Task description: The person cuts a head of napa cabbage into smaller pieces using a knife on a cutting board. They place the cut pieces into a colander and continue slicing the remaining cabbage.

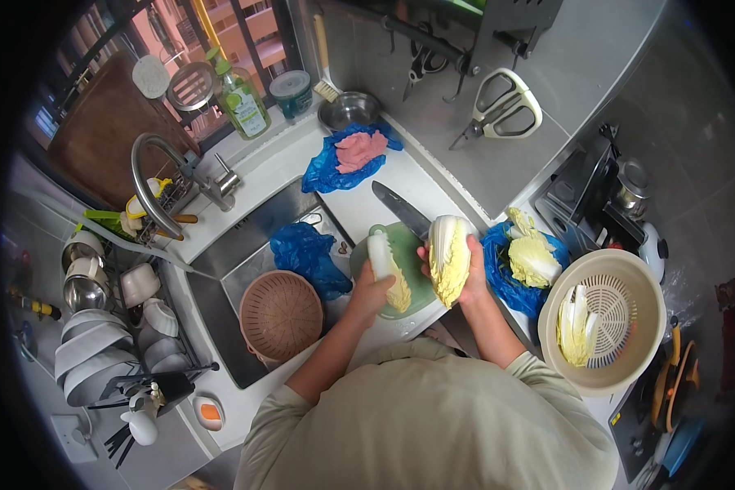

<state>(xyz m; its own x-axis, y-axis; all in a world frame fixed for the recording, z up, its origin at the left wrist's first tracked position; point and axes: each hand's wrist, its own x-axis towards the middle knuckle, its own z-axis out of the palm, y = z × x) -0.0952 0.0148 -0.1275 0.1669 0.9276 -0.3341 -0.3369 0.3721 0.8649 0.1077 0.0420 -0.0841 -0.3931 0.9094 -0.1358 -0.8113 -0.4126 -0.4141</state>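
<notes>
My left hand [370, 294] holds a single napa cabbage leaf [387, 269] with a white rib and yellow frilly edge. In my right hand [474, 269] is the napa cabbage head [450, 257], upright in the picture. Both are over a round green cutting board [419, 288]. A kitchen knife [401, 208] lies at the board's far side, its handle hidden behind the cabbage. Loose cabbage leaves [530, 254] rest on a blue plastic bag [507, 288] to the right. Beyond it, a beige colander [554, 318] contains separated leaves [574, 334].
The steel sink [205, 331] at left holds a pinkish-brown basket [282, 315] and a blue plastic bag [309, 257]. A faucet [159, 147] arches nearby. Pink ground meat [360, 151] sits on blue plastic at the back. A dish rack [190, 349] with bowls stands left; scissors [502, 107] hang on the wall.
</notes>
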